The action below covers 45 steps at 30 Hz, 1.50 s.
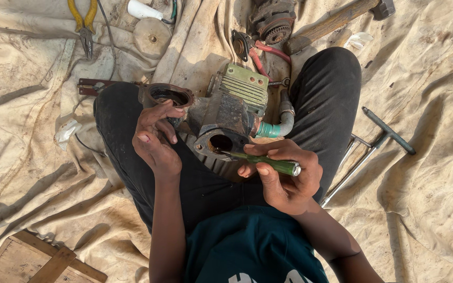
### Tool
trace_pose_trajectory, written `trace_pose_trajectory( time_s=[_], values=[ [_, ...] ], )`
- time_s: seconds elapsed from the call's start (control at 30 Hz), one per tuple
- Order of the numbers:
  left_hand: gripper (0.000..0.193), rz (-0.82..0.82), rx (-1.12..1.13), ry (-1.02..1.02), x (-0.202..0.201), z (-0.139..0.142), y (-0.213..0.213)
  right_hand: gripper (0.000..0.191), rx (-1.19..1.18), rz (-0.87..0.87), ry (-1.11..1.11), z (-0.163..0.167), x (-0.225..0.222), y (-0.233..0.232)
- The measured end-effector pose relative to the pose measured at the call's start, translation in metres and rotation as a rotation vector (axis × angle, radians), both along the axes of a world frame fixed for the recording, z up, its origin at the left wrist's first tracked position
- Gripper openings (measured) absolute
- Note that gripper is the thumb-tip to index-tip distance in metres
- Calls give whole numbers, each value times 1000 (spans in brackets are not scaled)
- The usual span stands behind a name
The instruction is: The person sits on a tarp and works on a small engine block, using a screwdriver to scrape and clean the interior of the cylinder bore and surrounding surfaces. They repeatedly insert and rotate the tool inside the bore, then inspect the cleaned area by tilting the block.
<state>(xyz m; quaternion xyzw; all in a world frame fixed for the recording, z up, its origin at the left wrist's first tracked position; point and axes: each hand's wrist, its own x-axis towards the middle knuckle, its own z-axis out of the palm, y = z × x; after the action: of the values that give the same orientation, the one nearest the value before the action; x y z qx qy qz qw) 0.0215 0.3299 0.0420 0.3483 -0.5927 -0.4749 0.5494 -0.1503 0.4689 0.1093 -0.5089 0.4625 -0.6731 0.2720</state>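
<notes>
A dirty water pump (pixel 226 112) with a green finned top rests between my knees, its round port (pixel 219 142) facing me. My right hand (pixel 284 175) grips a green-handled screwdriver (pixel 271 162) whose tip pokes into that port. My left hand (pixel 155 136) holds a rusty oval flange ring (pixel 168 96) against the pump's left side, fingers curled over its rim. A teal pipe fitting (pixel 268 130) sticks out on the pump's right.
Everything lies on a stained canvas sheet (pixel 27 157). Yellow pliers (pixel 83 23), a round disc (pixel 152 36), a motor part (pixel 272 21), a wooden-handled hammer (pixel 336 21) and a T-handle wrench (pixel 378 139) surround me. A wooden board (pixel 32 259) sits at lower left.
</notes>
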Motion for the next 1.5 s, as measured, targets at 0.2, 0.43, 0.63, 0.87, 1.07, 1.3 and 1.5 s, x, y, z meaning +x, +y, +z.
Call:
trace_pose_trajectory(
  time_s=[0.2, 0.43, 0.63, 0.87, 1.07, 1.3, 1.5],
  values=[
    [72, 7, 8, -5, 0, 1, 1, 23, -54, 2, 75, -8, 4, -1],
    [72, -1, -10, -10, 0, 2, 0, 25, -94, 28, 27, -24, 5, 3],
    [71, -1, -24, -14, 0, 2, -1, 27, -340, -86, 81, -27, 21, -5],
    [71, -7, -9, 1, 1, 2, 0, 30, -396, -110, 341, -35, 15, 1],
    [73, 6, 3, -7, 1, 1, 0, 31, -355, -50, 148, -43, 17, 2],
    [73, 7, 4, -8, 0, 1, 0, 29, -117, 21, 443, -18, 8, -12],
    [73, 12, 6, -11, 0, -1, 0, 21, -17, -34, 470, 5, -2, -16]
  ],
)
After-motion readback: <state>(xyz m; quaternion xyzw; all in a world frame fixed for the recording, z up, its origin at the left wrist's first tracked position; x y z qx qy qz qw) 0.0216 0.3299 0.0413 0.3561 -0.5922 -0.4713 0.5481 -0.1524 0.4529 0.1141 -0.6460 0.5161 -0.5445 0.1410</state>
